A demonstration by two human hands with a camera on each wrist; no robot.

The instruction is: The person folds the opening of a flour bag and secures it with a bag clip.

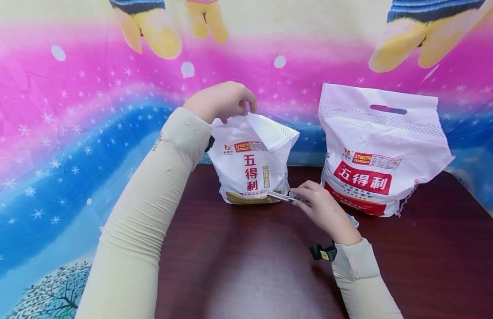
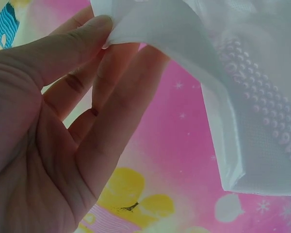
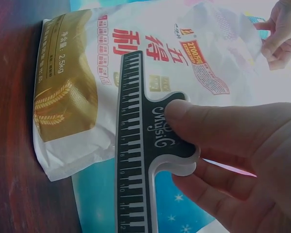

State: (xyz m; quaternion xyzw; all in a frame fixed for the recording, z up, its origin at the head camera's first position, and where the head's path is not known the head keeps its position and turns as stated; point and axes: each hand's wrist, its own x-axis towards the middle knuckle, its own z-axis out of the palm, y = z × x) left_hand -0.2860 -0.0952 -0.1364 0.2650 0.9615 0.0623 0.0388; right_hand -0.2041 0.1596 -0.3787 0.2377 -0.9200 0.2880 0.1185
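A white flour bag (image 1: 230, 170) with red characters and a gold base stands upright on the table, its top flap (image 1: 270, 130) folded over toward the right. At its upper left, my left hand (image 1: 226, 99) pinches the bag's top edge between thumb and fingers, as the left wrist view shows up close. Low in front of the bag, my right hand (image 1: 324, 212) holds a long black-and-white clip (image 3: 133, 145) with a piano-key print and the word "Music". The thumb presses on the clip's handle, and its jaws look closed, with no bag between them.
A second white flour bag (image 1: 363, 177) with red labels and a cut-out handle stands to the right. Partly hidden behind my right wrist lies a small pale object (image 1: 353, 220). The dark red-brown table (image 1: 246, 261) meets a colourful printed cloth (image 1: 122, 119) behind.
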